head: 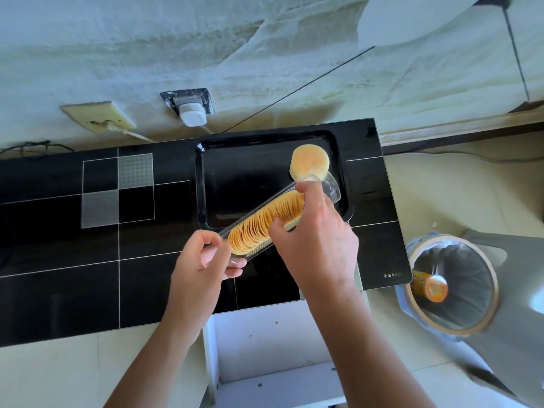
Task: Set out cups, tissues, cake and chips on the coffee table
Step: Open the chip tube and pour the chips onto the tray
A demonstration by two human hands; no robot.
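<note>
Stand: white open-front unit [273, 343] nearest the person, carrying the black glass tabletop [88, 245].
Left hand [206, 260]: fingers curled shut on the near end of the clear chip sleeve [331, 187], pinching its rim; prob. steadying it so the stack doesn't slide back.
Right hand [318, 240]: fingers closed around the far part of the chip stack [265, 225], thumb at the near side, forefinger at the top; looks like it's drawing chips out twd the tray.
Chips: in the sleeve, held tilted above the tabletop, far end over the tray's near-right corner; angle likely chosen so they tip onto the tray, not the glass.
Bin [450, 287]: on the floor just right of the table, dark liner, orange-lidded chip can [432, 287] inside; so the outer pkg looks discarded.
Tray [203, 184]: black, shallow, on the tabletop's far right part; serves as the platter.
Cake [309, 164]: round, pale gold, flat in the tray's far-right corner, touching the sleeve's tip or just behind it — can't tell.
Wall: sockets, white plug [192, 113] w/ cord, behind the table.
Progress: cake set, chips in hand; cups & tissues not in view.
</note>
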